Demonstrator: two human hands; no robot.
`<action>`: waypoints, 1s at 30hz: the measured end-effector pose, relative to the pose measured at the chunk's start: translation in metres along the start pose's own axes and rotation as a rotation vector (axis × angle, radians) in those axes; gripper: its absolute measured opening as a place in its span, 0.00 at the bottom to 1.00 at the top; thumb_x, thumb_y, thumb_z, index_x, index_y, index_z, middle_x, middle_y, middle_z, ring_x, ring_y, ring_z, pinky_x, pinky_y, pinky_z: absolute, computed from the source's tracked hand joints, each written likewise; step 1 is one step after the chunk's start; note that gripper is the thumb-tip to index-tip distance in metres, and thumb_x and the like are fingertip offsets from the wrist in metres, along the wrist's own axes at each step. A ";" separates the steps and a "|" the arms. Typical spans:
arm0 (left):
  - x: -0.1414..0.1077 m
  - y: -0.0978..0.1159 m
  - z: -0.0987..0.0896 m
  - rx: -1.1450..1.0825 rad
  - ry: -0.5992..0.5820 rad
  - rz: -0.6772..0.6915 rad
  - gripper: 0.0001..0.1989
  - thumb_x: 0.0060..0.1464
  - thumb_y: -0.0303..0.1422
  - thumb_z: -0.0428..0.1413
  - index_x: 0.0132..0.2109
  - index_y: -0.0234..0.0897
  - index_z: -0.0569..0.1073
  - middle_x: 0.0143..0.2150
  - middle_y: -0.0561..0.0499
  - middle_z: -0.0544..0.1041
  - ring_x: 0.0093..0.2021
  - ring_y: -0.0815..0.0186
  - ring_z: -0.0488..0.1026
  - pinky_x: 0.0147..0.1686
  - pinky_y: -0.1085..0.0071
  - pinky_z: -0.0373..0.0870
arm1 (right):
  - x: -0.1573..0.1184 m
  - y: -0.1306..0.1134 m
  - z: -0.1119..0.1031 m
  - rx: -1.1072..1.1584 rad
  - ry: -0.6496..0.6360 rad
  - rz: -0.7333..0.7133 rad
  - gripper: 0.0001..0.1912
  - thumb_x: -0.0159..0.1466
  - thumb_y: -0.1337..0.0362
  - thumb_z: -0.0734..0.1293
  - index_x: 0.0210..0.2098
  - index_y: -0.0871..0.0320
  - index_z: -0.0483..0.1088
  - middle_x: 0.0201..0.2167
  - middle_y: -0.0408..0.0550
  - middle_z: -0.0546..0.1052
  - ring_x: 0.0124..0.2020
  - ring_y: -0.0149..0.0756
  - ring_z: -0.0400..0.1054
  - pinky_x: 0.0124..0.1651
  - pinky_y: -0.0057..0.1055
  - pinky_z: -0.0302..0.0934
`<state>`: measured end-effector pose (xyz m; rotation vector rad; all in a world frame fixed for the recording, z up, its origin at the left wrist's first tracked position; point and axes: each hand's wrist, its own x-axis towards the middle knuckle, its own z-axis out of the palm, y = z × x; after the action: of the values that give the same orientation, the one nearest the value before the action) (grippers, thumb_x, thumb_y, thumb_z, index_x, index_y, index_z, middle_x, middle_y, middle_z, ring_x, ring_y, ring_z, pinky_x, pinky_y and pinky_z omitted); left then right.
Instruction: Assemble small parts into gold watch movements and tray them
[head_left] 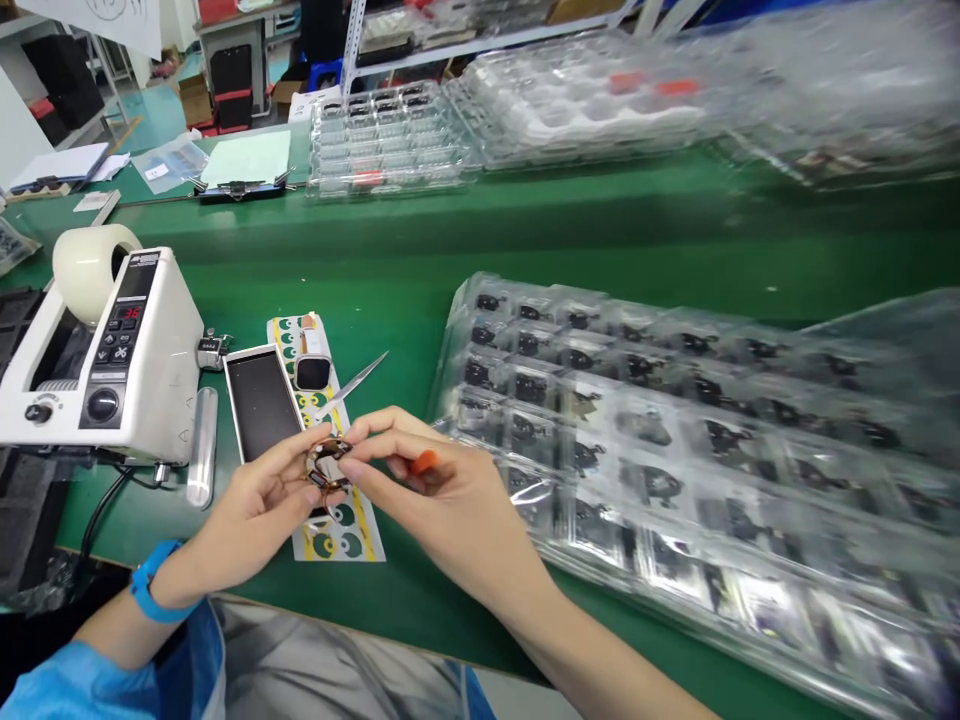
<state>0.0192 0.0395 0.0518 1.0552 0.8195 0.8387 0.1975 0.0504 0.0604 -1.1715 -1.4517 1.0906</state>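
Observation:
My left hand (251, 510), with a blue band at the wrist, holds a small ring-shaped electronic part (328, 466) of brown and dark pieces between thumb and fingers. Thumb and fingertips of my right hand (442, 490) are closed on the part's right side. A small orange piece (424, 462) shows among the curled fingers of the right hand; its kind is unclear. Beneath both hands lies a sheet of yellow, green and white stickers (367, 540). A pointed metal blade-like tool (358, 382) lies just beyond them. A dark shallow tray with white rim (262, 405) is partly covered by my left hand.
At left stands a white tape dispenser (142, 370) with a tape roll (90, 265). Clear blister trays (675, 420) of small black parts fill the right side. More plastic trays (390, 140) and a clipboard (244, 165) sit on the raised ledge behind.

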 end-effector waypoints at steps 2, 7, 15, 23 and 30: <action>0.000 0.000 0.000 0.010 -0.004 0.004 0.21 0.61 0.34 0.58 0.61 0.48 0.71 0.58 0.48 0.76 0.54 0.60 0.74 0.54 0.67 0.73 | 0.000 0.000 0.000 -0.017 -0.003 -0.003 0.08 0.58 0.64 0.68 0.23 0.56 0.74 0.30 0.46 0.75 0.25 0.31 0.63 0.26 0.28 0.60; 0.000 0.001 0.001 0.008 -0.006 0.004 0.20 0.61 0.33 0.58 0.60 0.50 0.72 0.56 0.49 0.77 0.53 0.62 0.75 0.53 0.71 0.73 | 0.000 0.002 0.000 -0.038 0.013 -0.025 0.08 0.58 0.66 0.68 0.23 0.56 0.75 0.30 0.46 0.76 0.26 0.31 0.66 0.27 0.27 0.62; 0.001 0.002 0.002 -0.024 0.005 0.013 0.19 0.60 0.32 0.58 0.58 0.48 0.74 0.59 0.48 0.75 0.58 0.59 0.73 0.53 0.70 0.74 | -0.004 0.004 0.005 -0.124 0.074 -0.100 0.07 0.59 0.68 0.67 0.25 0.55 0.73 0.30 0.45 0.77 0.28 0.32 0.69 0.26 0.27 0.62; 0.002 0.003 0.001 -0.035 0.066 -0.027 0.17 0.59 0.34 0.59 0.56 0.44 0.76 0.52 0.49 0.80 0.51 0.62 0.77 0.50 0.71 0.76 | -0.001 0.004 0.000 -0.188 -0.004 -0.146 0.08 0.61 0.69 0.66 0.26 0.56 0.74 0.32 0.45 0.76 0.30 0.31 0.69 0.30 0.27 0.64; 0.003 0.004 0.000 -0.069 0.067 -0.059 0.18 0.58 0.35 0.61 0.56 0.43 0.75 0.51 0.47 0.81 0.52 0.59 0.78 0.50 0.69 0.77 | -0.003 0.004 -0.003 -0.182 -0.014 -0.233 0.07 0.62 0.68 0.67 0.29 0.55 0.75 0.40 0.49 0.76 0.42 0.39 0.72 0.44 0.36 0.68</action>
<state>0.0197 0.0426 0.0552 0.9421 0.8678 0.8504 0.2012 0.0478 0.0567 -1.0871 -1.6796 0.8219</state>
